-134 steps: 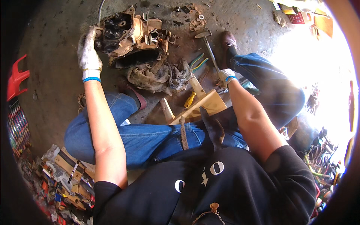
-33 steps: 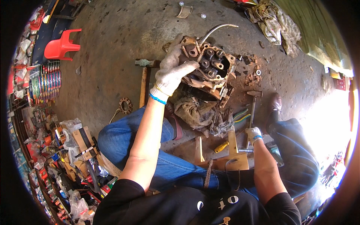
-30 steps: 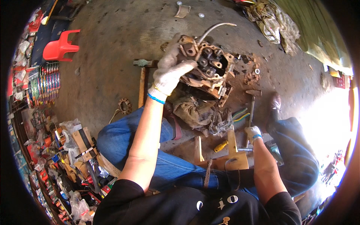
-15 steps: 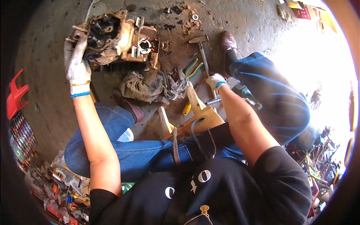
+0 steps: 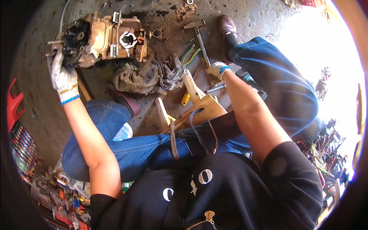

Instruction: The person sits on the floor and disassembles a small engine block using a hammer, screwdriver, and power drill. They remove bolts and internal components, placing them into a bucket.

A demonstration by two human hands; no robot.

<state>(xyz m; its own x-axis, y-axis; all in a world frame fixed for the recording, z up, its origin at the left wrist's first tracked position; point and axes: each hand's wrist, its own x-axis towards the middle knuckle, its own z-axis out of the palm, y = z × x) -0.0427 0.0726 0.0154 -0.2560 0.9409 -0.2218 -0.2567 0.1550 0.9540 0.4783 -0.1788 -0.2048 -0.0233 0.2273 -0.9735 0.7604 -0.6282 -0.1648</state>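
At the upper left lies a greasy tan engine block (image 5: 102, 38) with a dark, oily left end and a pale-rimmed round opening. My left hand (image 5: 63, 74), in a white knit glove with a blue cuff, grips a projecting part at that left end; its fingertips are partly hidden. My right hand (image 5: 217, 70), gloved the same way, is closed round the lower end of a hammer (image 5: 201, 40). The hammer lies along the floor, head pointing away from me. Left of it are pliers (image 5: 191, 55) with green and yellow handles. A crumpled grey rag (image 5: 149, 76) lies below the engine.
Between my legs stands a wooden piece (image 5: 203, 109) with a strap and rope. Near it are a yellow-handled tool (image 5: 185, 98) and a teal power tool (image 5: 247, 78). A gasket-like ring (image 5: 157, 33) lies beside the engine. Red plastic furniture (image 5: 14, 103) and clutter (image 5: 69, 195) line the left side.
The engine block has shifted left and slightly nearer, my left hand moving with it; its tilt has changed. My right hand stays at the hammer handle. The whole view has shifted a little.
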